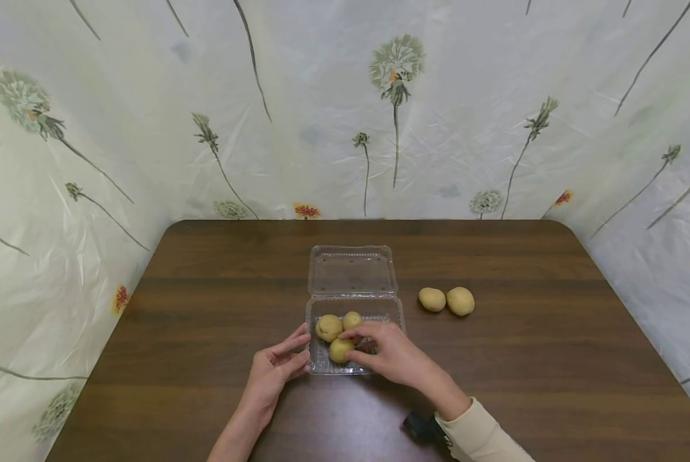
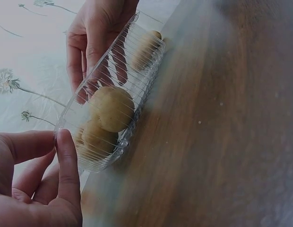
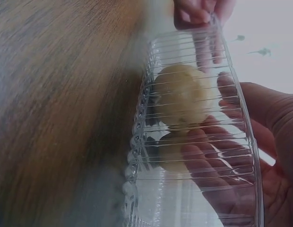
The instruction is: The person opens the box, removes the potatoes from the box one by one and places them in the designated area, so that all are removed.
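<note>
A clear plastic clamshell container (image 1: 354, 369) lies with its lid (image 1: 353, 273) folded back. Three potatoes sit in its left part: one at the left (image 1: 329, 328), one behind (image 1: 353, 319) and one in front (image 1: 341, 351). My left hand (image 1: 270, 375) pinches the container's left rim between thumb and fingers, as the left wrist view shows. My right hand (image 1: 394, 353) reaches in over the container from the right. Its thumb and fingers are spread loosely beside the front potato, fingertips right at its surface. Ribbed plastic partly veils these fingers in the right wrist view.
To the right of the container, two more potatoes (image 1: 432, 299) (image 1: 460, 301) lie side by side on the brown wooden table (image 1: 524, 385). A dark wrist camera (image 1: 420, 427) is on my right wrist. Behind the table hangs a flowered sheet (image 1: 322, 96).
</note>
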